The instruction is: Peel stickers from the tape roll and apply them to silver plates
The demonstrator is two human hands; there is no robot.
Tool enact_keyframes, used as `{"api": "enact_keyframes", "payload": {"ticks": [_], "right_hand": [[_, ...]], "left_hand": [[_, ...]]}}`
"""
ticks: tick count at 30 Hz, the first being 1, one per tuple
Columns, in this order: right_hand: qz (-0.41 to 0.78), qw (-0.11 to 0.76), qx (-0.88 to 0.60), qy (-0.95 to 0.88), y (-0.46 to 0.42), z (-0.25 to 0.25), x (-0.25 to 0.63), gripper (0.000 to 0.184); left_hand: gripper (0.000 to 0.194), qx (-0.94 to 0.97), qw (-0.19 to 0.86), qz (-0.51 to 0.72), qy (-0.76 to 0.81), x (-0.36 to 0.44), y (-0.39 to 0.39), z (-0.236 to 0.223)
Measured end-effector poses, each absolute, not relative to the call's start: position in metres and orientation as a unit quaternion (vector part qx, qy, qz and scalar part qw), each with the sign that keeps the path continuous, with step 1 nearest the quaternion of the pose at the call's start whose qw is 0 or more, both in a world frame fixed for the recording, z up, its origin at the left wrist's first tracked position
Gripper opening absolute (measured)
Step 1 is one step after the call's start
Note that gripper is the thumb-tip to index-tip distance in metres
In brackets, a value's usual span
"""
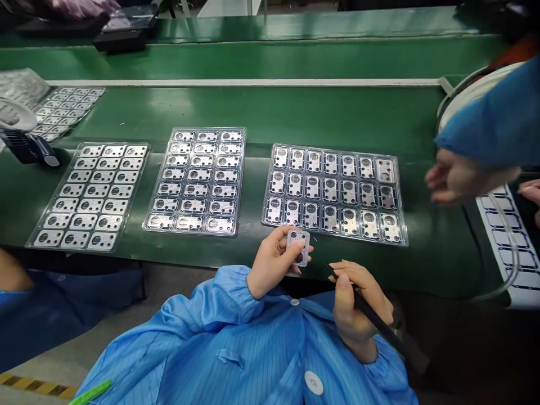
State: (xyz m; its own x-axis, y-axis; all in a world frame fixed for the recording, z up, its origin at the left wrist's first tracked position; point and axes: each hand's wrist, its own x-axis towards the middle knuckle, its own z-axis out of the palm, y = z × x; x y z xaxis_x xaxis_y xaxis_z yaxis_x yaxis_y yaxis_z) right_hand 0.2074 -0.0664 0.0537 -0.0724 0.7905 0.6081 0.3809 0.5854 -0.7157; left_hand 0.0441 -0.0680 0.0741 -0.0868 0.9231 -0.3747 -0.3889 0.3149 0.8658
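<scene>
My left hand (274,256) pinches a small silver plate (297,247) with rounded corners and round holes, thumb on its face, over the near edge of the bench. To its right, my right hand (358,301) grips a slim black pointed tool (373,319); its tip points toward the plate without touching it. Whether the tool is tweezers or a pen I cannot make out. Just beyond my hands lies a clear tray (337,174) filled with rows of similar silver plates. A second tray (198,174) and a third tray (90,194) lie to the left.
A co-worker's blurred hand (459,174) in a blue sleeve reaches in at right, near a white roll (468,104) and a strip of black-outlined labels (510,242). Another person's arm (12,273) is at left. More plates (67,109) and a black device (29,147) lie far left on the green bench.
</scene>
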Motion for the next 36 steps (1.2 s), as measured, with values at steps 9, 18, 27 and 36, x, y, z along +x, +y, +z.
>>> {"api": "enact_keyframes", "payload": {"ticks": [9, 18, 27, 36], "right_hand": [[0.195, 0.512, -0.437, -0.713, -0.061, 0.049, 0.208, 0.011], [0.183, 0.512, -0.442, -0.714, -0.060, 0.045, 0.209, 0.011], [0.166, 0.517, -0.435, -0.718, -0.061, 0.050, 0.205, 0.011], [0.263, 0.561, -0.423, -0.661, -0.061, 0.042, 0.214, 0.025]], "left_hand": [[0.049, 0.219, 0.655, 0.534, 0.487, 0.043, -0.066, 0.085], [0.055, 0.249, 0.653, 0.526, 0.485, 0.042, -0.066, 0.079], [0.053, 0.262, 0.657, 0.530, 0.468, 0.042, -0.069, 0.075], [0.046, 0.197, 0.690, 0.530, 0.452, 0.039, -0.073, 0.095]]}}
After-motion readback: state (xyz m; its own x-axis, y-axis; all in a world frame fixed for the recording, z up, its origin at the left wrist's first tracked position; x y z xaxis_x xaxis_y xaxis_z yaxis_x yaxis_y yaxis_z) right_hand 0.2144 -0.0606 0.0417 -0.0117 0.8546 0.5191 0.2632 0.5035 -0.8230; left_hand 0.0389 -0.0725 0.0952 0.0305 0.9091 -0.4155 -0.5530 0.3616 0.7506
